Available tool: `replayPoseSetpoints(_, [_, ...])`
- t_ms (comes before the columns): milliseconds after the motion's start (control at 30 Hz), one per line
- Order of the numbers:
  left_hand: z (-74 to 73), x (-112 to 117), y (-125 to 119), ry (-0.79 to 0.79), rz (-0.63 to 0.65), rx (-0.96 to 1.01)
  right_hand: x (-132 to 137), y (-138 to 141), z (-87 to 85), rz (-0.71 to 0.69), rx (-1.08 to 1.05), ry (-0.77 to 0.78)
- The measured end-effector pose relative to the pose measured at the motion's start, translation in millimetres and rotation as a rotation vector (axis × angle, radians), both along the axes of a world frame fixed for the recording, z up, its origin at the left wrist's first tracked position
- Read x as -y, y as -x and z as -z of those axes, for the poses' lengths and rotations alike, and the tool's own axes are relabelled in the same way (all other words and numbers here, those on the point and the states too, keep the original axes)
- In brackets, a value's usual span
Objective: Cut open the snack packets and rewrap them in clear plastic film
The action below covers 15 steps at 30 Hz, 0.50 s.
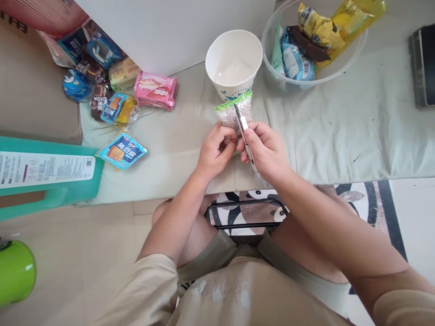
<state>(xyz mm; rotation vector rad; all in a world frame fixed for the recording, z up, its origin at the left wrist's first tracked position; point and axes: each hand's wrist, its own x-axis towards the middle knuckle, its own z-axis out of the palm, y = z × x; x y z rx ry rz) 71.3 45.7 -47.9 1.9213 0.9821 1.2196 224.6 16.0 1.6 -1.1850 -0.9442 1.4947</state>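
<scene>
In front of me, my left hand (217,149) pinches a small clear snack packet (234,108) with a green top edge. My right hand (267,149) is wrapped round a utility knife (245,131), its dark blade pointing away from me across the packet. Some right-hand fingers also seem to touch the packet's side. What is inside the packet cannot be made out. Just beyond it stands a white paper cup (234,59) with a blue pattern near its base and something pale at the bottom.
A clear plastic bowl (356,56) holds several wrappers at the back right. Left lie a pink Nabati pack (156,90), a blue snack packet (124,150) and other snacks, beside a green container (91,176). A dark-topped case (423,68) sits far right.
</scene>
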Motion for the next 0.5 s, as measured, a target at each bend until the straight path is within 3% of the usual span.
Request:
replayPoseSetpoints(200, [-3.1,1.4,-1.0,-0.031,-0.001,-0.039,0.1,-2.9,-3.9,0.078,-0.017,0.13])
replayPoseSetpoints(500, [3.3,0.8,1.6,-0.003,-0.071,0.024,3.1,-9.7,-8.5,0.02,-0.009,0.26])
